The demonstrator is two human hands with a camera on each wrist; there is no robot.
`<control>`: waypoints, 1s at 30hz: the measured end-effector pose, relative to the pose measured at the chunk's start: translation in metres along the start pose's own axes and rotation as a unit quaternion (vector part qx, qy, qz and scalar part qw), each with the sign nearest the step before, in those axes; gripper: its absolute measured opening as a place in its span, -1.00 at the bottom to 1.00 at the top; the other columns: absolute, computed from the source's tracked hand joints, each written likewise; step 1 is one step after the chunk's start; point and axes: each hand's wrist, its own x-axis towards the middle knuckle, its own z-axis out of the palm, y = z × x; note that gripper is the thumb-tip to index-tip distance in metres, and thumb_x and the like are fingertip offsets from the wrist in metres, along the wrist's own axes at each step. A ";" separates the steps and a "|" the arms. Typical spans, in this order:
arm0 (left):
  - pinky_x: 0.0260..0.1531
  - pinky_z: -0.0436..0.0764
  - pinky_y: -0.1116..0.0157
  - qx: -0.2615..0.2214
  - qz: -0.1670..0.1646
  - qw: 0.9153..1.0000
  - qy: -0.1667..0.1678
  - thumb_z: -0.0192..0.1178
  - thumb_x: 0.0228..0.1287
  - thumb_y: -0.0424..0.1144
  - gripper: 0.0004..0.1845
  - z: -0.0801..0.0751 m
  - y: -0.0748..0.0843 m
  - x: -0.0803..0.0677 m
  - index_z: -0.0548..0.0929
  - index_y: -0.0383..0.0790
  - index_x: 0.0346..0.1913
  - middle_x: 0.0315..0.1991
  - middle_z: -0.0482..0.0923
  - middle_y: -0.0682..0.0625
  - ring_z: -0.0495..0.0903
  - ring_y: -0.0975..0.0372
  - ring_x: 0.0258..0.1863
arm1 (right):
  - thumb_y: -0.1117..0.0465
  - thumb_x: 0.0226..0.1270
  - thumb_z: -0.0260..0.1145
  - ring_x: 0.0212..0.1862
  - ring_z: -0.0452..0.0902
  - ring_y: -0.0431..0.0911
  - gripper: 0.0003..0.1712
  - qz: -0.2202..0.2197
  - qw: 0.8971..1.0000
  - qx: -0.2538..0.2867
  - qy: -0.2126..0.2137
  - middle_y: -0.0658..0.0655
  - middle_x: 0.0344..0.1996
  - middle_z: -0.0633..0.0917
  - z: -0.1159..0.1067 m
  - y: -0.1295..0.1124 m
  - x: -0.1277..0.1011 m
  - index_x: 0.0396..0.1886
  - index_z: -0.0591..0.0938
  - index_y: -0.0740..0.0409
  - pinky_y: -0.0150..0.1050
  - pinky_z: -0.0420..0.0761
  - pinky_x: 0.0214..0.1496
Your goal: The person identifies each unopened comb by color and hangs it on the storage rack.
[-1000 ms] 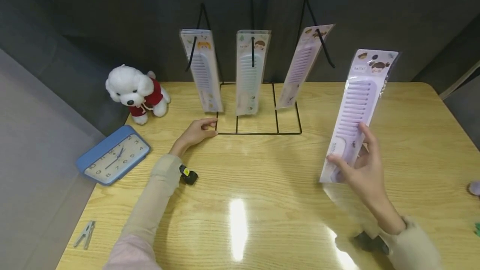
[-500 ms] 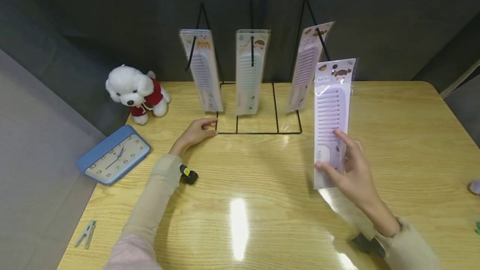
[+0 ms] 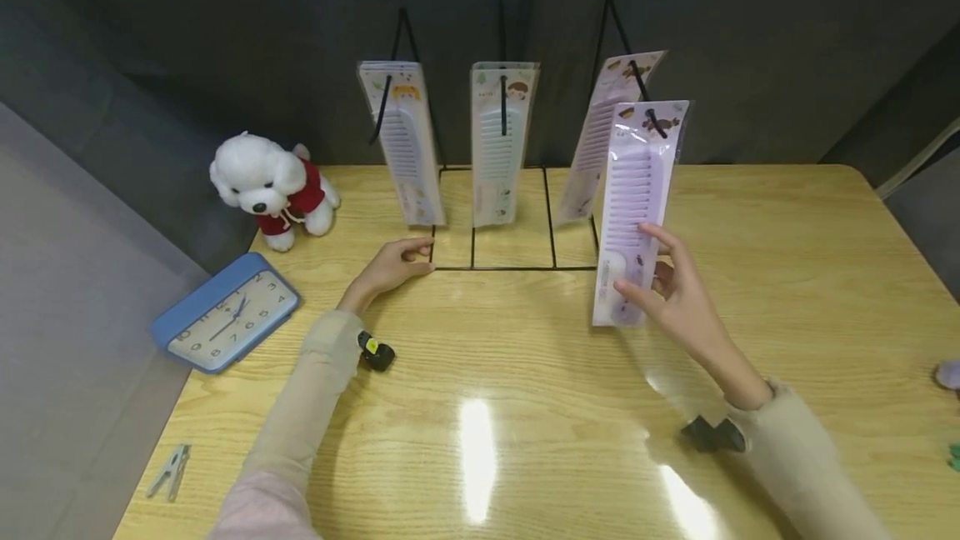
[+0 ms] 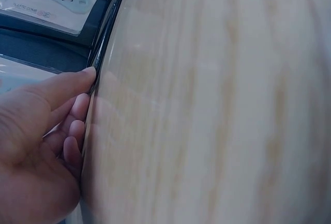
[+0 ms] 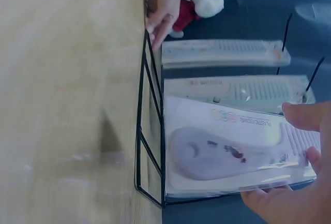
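Observation:
A black wire rack point(image 3: 517, 267) stands at the far middle of the wooden table point(image 3: 525, 407), with a packaged comb on each of its three hooks: left point(image 3: 402, 140), middle point(image 3: 498, 144), right point(image 3: 592, 148). My right hand point(image 3: 660, 290) pinches the lower end of a fourth, lilac comb package point(image 3: 633, 198) and holds it upright, its top at the right hook's tip. In the right wrist view this hand point(image 5: 289, 182) holds the package point(image 5: 227, 154) above the rack base point(image 5: 150, 131). My left hand point(image 3: 390, 263) rests on the table, its fingertips point(image 4: 83, 105) touching the base wire point(image 4: 103, 43) at the front left corner.
A white plush dog point(image 3: 273, 186) in a red top sits at the far left. A blue clock point(image 3: 225, 311) lies near the left edge and a clothespin point(image 3: 171, 467) at the front left corner. A small purple thing point(image 3: 948, 373) shows at the right edge.
My right hand has carried the lilac comb package left and away from me, from over the right side of the table to the rack's right hook. The left hand has stayed put.

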 end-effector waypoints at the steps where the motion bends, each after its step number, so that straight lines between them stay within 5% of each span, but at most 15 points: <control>1: 0.10 0.34 0.13 0.000 -0.001 1.000 0.000 0.25 0.27 -0.26 -0.43 0.000 0.000 0.000 0.40 -0.26 0.33 0.10 0.50 -0.17 0.37 0.08 0.02 | 0.65 0.11 0.23 -0.16 0.51 -0.31 -0.13 0.007 1.000 0.010 -0.005 0.05 -0.07 0.32 0.000 0.002 0.007 0.40 0.15 0.22 -0.51 0.54 -0.19; 8: 0.09 0.34 0.12 -0.004 -0.003 1.000 -0.001 0.25 0.26 -0.26 -0.43 0.001 0.000 -0.001 0.40 -0.26 0.33 0.09 0.50 -0.17 0.38 0.08 0.00 | 0.53 0.23 0.23 -0.19 0.47 -0.26 -0.19 0.039 0.999 0.020 -0.023 0.20 -0.06 0.35 0.001 0.017 0.054 0.39 0.08 0.19 -0.51 0.52 -0.19; 16: 0.06 0.33 0.15 -0.003 -0.006 1.000 -0.002 0.25 0.27 -0.25 -0.44 0.003 -0.001 -0.001 0.41 -0.23 0.33 0.09 0.50 -0.16 0.36 0.10 -0.03 | 0.36 0.30 0.25 0.04 0.39 0.03 -0.21 0.078 0.996 -0.016 -0.051 0.34 0.06 0.36 -0.003 0.020 0.090 0.41 0.05 0.11 -0.47 0.46 -0.04; 24: 0.12 0.33 0.10 0.000 -0.011 1.000 -0.007 0.24 0.28 -0.22 -0.43 0.002 0.000 -0.002 0.40 -0.21 0.34 0.12 0.48 -0.14 0.36 0.08 0.04 | 0.27 0.32 0.26 0.23 0.24 0.22 -0.18 0.120 0.990 -0.038 -0.064 0.40 0.23 0.26 -0.006 0.022 0.094 0.45 0.04 0.03 0.06 0.37 0.19; 30: 0.12 0.33 0.10 0.003 -0.010 1.000 -0.009 0.24 0.27 -0.23 -0.43 0.003 0.003 0.000 0.40 -0.21 0.34 0.12 0.49 -0.14 0.37 0.08 0.03 | 0.26 0.34 0.24 0.28 0.14 0.30 -0.18 0.130 0.988 -0.050 -0.069 0.41 0.33 0.15 -0.011 0.025 0.085 0.48 0.04 0.02 0.20 0.22 0.26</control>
